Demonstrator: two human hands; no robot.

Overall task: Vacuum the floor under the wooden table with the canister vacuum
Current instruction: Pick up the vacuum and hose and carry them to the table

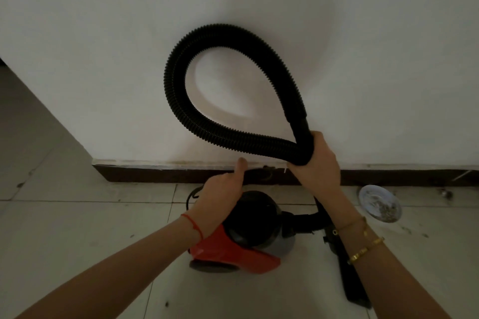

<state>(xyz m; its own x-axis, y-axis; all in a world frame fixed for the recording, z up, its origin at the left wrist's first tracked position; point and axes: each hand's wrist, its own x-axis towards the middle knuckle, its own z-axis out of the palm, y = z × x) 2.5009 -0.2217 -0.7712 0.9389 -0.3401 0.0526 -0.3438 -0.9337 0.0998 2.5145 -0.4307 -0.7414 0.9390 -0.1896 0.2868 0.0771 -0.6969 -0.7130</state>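
At the foot of a white wall [103, 33], on a pale tiled floor [77, 228], the canister vacuum [248, 230] sits with its red-and-black body just in front of the dark skirting board [155, 176]. The job looks barely begun: no wooden table shows anywhere in view, and nothing suggests that any cleaning has started. What shows is preparation. The right hand [318, 160] is clenched around the black ribbed hose [178, 80], its grip pinching two stretches of it together where they cross, so that the hose stands up as a big loop against the wall. The left hand [224, 189] hovers over the top of the canister, fingers curled and thumb raised; whether it is grasping a carry handle or merely resting there I cannot tell, since the hand hides that spot. A black wand or nozzle piece [347, 267] lies on the tiles to the right of the canister, partly behind the right forearm. By my reckoning everything remains: carrying the machine to the table, uncoiling the hose and doing the sweep itself.

Near the wall on the right lies a round plate [381, 204] holding what looks like debris, with dark specks scattered on the tiles close by. A thin cord [191, 195] curls beside the canister and could snag when the machine is lifted.
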